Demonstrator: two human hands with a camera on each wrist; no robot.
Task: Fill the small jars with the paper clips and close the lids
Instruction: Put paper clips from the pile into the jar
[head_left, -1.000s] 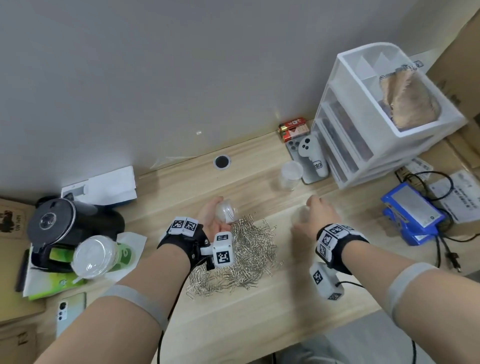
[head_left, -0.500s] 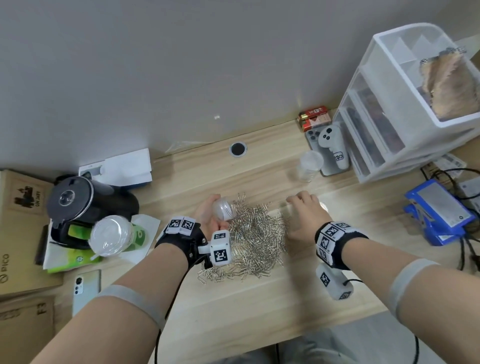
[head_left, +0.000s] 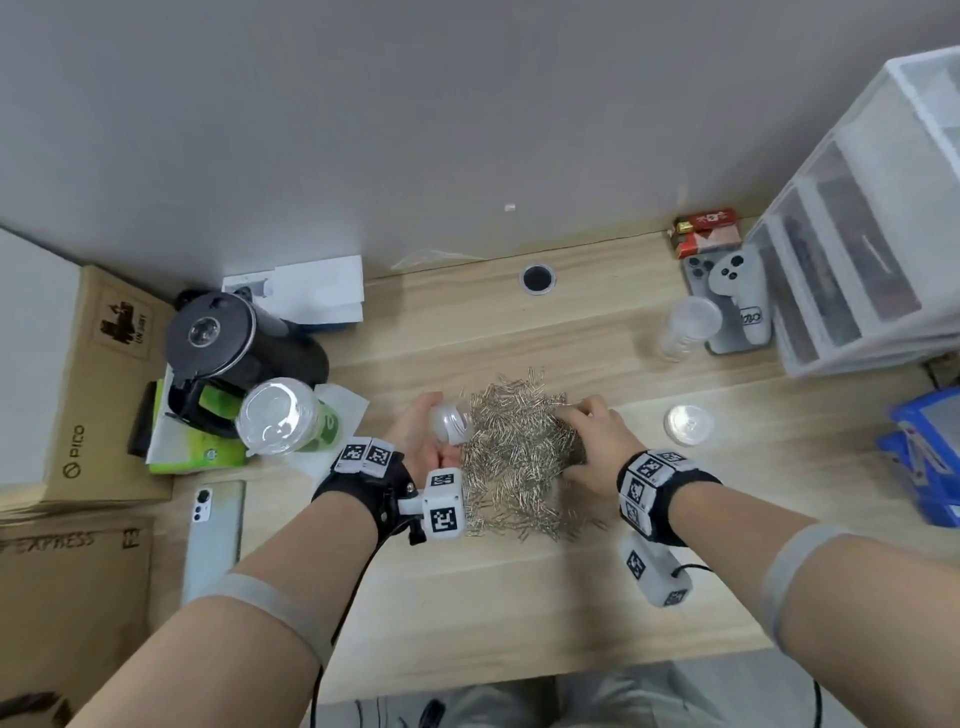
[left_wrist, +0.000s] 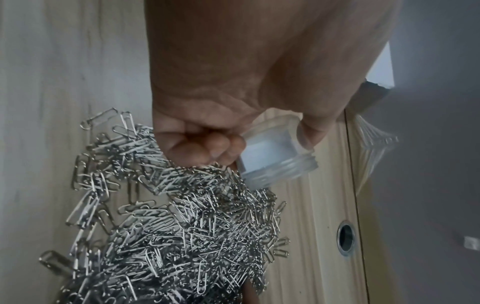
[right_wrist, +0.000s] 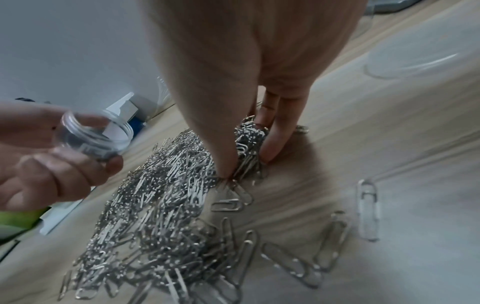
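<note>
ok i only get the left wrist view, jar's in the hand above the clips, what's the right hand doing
Observer: The right hand is pinching a bunch from the far right edge of the pile of silver paper clips, across from the small clear plastic jar that the left hand holds.
Operator: where's the lid for it
Observer: A round clear plastic lid lies flat on the wooden desk, to the right of the right hand.
Operator: any other jar around
Observer: Yes, a second small clear jar stands farther back, beside the white plastic drawer unit.
</note>
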